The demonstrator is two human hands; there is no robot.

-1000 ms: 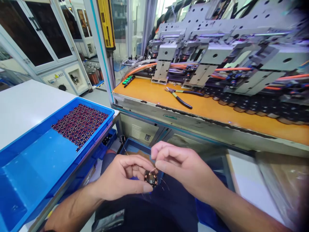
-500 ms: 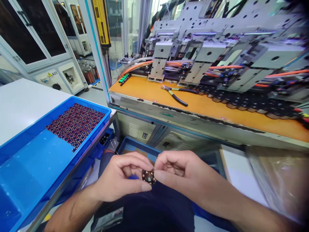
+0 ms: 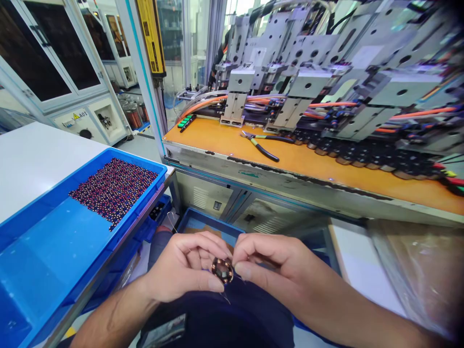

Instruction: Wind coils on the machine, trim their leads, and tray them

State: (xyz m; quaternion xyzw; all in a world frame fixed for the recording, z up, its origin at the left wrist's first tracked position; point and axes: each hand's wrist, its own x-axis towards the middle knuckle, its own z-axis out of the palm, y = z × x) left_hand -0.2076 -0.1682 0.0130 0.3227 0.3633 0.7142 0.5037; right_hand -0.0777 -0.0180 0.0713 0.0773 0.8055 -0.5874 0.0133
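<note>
My left hand (image 3: 194, 263) grips a small round motor stator (image 3: 222, 270), black with copper windings around its ring, between thumb and fingers. The stator's open face is turned up toward me. A thin loose wire (image 3: 226, 298) hangs from its lower edge. Close against the stator's right side, my right hand (image 3: 266, 263) is closed in a pinch of thumb and forefinger. Another fine wire strand (image 3: 239, 277) shows by that thumb tip. Both hands are held above my lap, and the fingertips hide part of the stator's rim.
At left, a blue tray (image 3: 47, 263) holds many small stators (image 3: 116, 188) on a white table (image 3: 43, 145). Ahead, cutting pliers (image 3: 263, 145) lie on an orange bench top (image 3: 210, 137) before a machine (image 3: 304, 82). A row of black parts (image 3: 362, 154) lines its right side.
The stator has tilted so that its open face shows more fully. My right fingertips have shifted slightly right and down, and loose wires now show below and beside the stator.
</note>
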